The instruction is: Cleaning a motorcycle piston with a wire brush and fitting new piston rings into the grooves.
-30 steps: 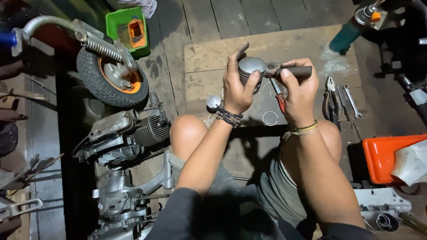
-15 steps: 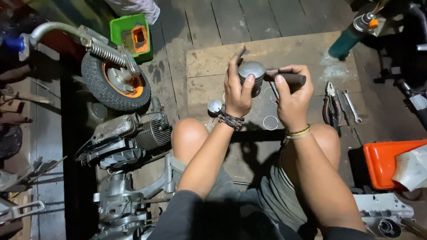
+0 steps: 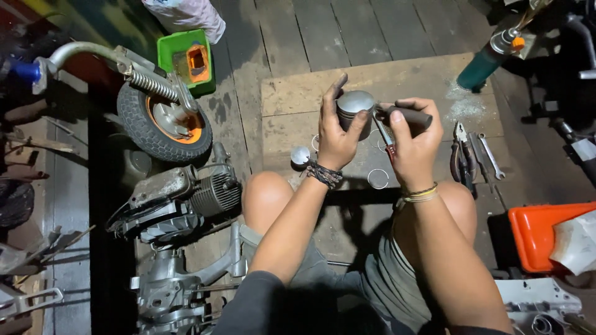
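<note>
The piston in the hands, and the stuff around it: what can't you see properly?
- Piston: head view; the left hand covers its lower side.
- Dark-handled tool: its working end is hidden between piston and right hand.
- Orange tray: partly covered by a white bag.
- Green canister: top lost in shadow.

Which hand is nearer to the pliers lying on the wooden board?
Right. The right hand, holding a dark-handled tool, is just left of the pliers; the left hand, gripping the metal piston, is farther left.

Silver piston (image 3: 355, 107), green tray (image 3: 184, 57), orange-hubbed black wheel (image 3: 162, 123), orange bin (image 3: 541, 236).
</note>
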